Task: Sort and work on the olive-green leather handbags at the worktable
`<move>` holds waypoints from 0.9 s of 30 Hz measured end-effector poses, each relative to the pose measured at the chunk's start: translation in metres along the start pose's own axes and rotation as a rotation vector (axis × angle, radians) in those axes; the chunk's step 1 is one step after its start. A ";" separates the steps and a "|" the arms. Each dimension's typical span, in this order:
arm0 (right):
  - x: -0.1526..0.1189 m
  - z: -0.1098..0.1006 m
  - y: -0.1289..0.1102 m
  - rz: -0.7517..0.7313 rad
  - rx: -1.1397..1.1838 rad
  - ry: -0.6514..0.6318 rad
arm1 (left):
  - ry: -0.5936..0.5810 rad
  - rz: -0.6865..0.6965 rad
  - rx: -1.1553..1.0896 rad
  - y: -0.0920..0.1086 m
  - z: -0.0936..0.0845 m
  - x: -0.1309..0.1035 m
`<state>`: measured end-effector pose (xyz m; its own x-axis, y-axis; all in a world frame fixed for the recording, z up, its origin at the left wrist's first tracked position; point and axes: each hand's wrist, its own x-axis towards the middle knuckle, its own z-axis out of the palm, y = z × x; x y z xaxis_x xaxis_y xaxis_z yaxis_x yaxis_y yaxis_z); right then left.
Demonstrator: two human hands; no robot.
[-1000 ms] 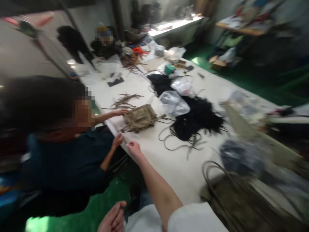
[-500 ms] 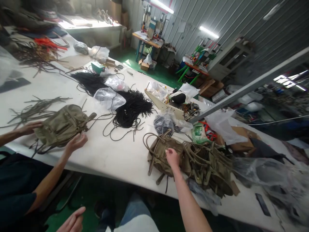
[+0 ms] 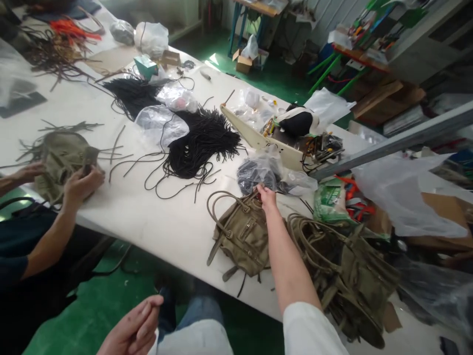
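Observation:
An olive canvas bag (image 3: 240, 234) with loop handles lies near the front edge of the white table (image 3: 158, 217). My right hand (image 3: 266, 195) reaches across it and grips its far top edge, close to a dark plastic-wrapped bundle (image 3: 258, 173). My left hand (image 3: 133, 331) hangs low over my lap, fingers loosely apart, holding nothing. More olive bags (image 3: 347, 271) are piled to the right of my arm.
A co-worker at the left handles another olive bag (image 3: 61, 160) with both hands. Black cords (image 3: 201, 145), plastic bags (image 3: 160, 125) and a cream tray of parts (image 3: 258, 140) fill the middle. Clear plastic and cardboard (image 3: 406, 197) clutter the right. The floor is green.
My view swung right from the co-worker to the bags. My right hand moved from the table's edge onto the olive bag, then up to its far edge. The co-worker drew their bag closer.

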<state>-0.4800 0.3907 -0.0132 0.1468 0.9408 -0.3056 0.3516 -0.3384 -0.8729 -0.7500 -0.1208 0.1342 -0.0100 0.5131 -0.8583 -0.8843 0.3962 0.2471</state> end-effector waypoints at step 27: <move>-0.299 0.017 0.018 -0.749 -0.357 -0.437 | -0.077 0.220 -0.173 -0.024 -0.041 -0.025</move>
<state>-0.5334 0.1038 0.0558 -0.5679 0.8158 0.1096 0.4874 0.4406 -0.7538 -0.7474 -0.1746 0.1310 -0.1811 0.6314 -0.7541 -0.9313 0.1364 0.3379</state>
